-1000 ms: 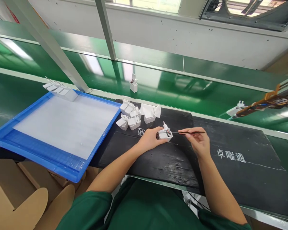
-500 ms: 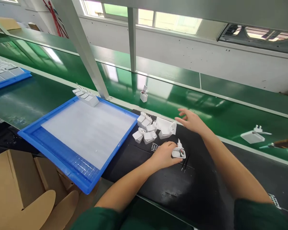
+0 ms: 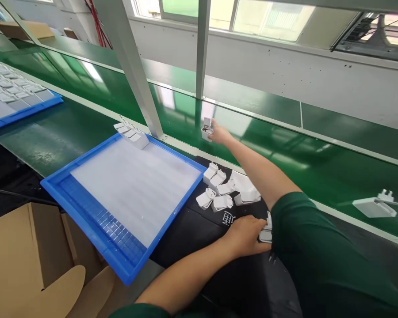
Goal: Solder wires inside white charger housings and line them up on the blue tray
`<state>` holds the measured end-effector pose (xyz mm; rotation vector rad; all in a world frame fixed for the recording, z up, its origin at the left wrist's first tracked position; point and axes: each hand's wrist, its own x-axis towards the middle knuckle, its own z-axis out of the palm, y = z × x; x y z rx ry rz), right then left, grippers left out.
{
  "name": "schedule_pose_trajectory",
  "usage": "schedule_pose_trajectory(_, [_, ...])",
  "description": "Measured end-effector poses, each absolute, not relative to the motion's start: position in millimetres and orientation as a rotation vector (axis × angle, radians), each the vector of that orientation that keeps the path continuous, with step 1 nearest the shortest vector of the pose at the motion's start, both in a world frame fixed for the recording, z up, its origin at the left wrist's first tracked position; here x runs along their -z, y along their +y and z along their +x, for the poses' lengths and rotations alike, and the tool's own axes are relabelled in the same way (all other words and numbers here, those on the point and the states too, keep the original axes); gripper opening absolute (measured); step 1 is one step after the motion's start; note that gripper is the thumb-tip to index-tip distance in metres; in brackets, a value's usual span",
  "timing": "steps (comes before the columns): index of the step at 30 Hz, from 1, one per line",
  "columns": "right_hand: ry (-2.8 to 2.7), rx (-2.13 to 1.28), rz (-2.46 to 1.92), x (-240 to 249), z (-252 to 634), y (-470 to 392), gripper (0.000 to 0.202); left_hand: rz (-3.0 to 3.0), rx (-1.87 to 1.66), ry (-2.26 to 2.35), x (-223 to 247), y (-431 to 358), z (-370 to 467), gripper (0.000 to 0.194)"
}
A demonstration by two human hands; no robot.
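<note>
My left hand [image 3: 247, 234] is wrapped round a white charger housing [image 3: 265, 236] above the black mat, its far side partly hidden by my right sleeve. Over the green conveyor belt, my right hand [image 3: 220, 133] has its fingers and thumb at the right side of another white charger housing [image 3: 206, 131], which stands with its lid raised and wires showing inside. Several white charger housings [image 3: 222, 202] sit in a cluster on the mat, beyond my left hand. Dark tweezer tips [image 3: 272, 258] peek out below my right sleeve.
Left of the mat lies a blue tray [image 3: 128, 271] with a white sheet and a row of white housings [image 3: 132, 134] at its far corner. A metal post [image 3: 135, 75] rises behind it. Another white charger [image 3: 374, 207] lies on the belt at right. Cardboard boxes [image 3: 16, 247] stand lower left.
My right hand has moved left and away from me, from above the mat's far edge to the housing on the belt. My left hand still holds its housing. The view has shifted slightly.
</note>
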<state>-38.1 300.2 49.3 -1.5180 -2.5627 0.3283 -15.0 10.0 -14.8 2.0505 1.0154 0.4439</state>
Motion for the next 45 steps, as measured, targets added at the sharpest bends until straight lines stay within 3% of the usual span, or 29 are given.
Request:
schedule_pose_trajectory(4, [-2.317,-0.396,-1.618,-72,36,260,0.086,1.904,-0.457,1.069,9,10,-18,0.046])
schedule_pose_trajectory(8, [-2.044,-0.391,-1.672,-76,138,167,0.085,1.777,-0.557,1.053,3,14,-22,0.054])
schedule_pose_trajectory(12, [-1.792,-0.393,-1.780,-45,211,60,0.080,1.749,-0.591,1.008,-1,17,-21,0.047])
schedule_pose_trajectory(17, [-1.630,-0.442,-1.864,-3,237,-15,0.076,1.600,-0.710,0.984,-1,20,-16,0.053])
schedule_pose_trajectory(21, [-1.553,-0.424,-1.797,9,233,-29,0.071,1.731,-0.773,0.989,-1,20,-16,0.045])
schedule_pose_trajectory(28, [-1.523,-0.426,-1.762,16,228,-31,0.065,2.111,-0.772,1.061,-5,17,-19,0.050])
schedule_pose_trajectory(35, [-1.572,-0.411,-1.742,19,226,-32,0.066,2.345,-0.502,1.111,-19,8,-27,0.066])
schedule_pose_trajectory(45, [-1.580,-0.426,-1.775,19,223,-32,0.069,2.255,-0.560,1.094,-16,6,-27,0.030])
